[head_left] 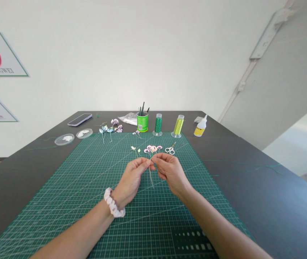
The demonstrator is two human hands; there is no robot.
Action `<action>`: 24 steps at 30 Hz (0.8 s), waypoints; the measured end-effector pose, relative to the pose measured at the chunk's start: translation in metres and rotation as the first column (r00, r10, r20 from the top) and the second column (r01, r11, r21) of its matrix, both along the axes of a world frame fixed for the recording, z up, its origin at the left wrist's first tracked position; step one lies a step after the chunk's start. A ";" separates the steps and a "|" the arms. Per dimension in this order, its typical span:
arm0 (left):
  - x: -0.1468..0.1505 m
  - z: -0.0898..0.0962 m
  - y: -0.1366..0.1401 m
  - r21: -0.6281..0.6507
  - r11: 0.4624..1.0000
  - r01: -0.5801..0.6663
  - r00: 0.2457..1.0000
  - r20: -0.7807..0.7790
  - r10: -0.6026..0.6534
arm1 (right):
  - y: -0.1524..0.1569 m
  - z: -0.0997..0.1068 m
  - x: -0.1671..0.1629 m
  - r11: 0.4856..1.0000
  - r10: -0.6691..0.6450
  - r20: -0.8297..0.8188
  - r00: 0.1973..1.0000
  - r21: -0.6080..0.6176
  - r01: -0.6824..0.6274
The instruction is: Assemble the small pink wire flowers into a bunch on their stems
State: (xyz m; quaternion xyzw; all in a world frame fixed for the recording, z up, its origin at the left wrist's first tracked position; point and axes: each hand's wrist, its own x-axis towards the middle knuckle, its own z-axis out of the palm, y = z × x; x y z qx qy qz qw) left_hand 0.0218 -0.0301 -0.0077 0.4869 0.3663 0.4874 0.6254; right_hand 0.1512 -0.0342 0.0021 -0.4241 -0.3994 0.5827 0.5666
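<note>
Over the middle of the mat, my left hand (135, 174) pinches the stem of a pink flower spray (152, 148) between thumb and fingers. A pale tail of stem hangs below the fingertips. Right beside it, my right hand (168, 169) has thumb and forefinger closed at the same stem, just under the blooms; any thread there is too fine to make out. Several small pink petals on thin stalks fan out above both hands. A single pale flower (133, 148) and a small green leaf (139, 150) lie on the mat to the left. White-handled scissors (170, 150) rest to the right.
A green cutting mat (88, 190) covers much of the dark table (250, 187). Behind stand a green can (142, 123) of tools, green thread (158, 125), yellow-green thread (178, 126) and a glue bottle (200, 127). Finished blue flowers (106, 129), dishes (64, 139) and a phone (80, 119) lie left.
</note>
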 end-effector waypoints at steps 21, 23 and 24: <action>0.001 -0.001 0.001 -0.022 1.000 0.014 0.999 0.035 -0.013 | 0.000 -0.001 0.000 1.000 0.005 0.001 1.000 0.015 -0.005; 0.001 -0.001 0.001 -0.027 0.999 0.020 0.999 0.037 -0.019 | 0.000 -0.001 0.000 1.000 0.006 0.001 1.000 0.020 -0.006; 0.001 -0.001 0.001 -0.028 0.999 0.020 0.999 0.037 -0.019 | 0.000 -0.001 0.000 1.000 0.005 0.001 1.000 0.021 -0.005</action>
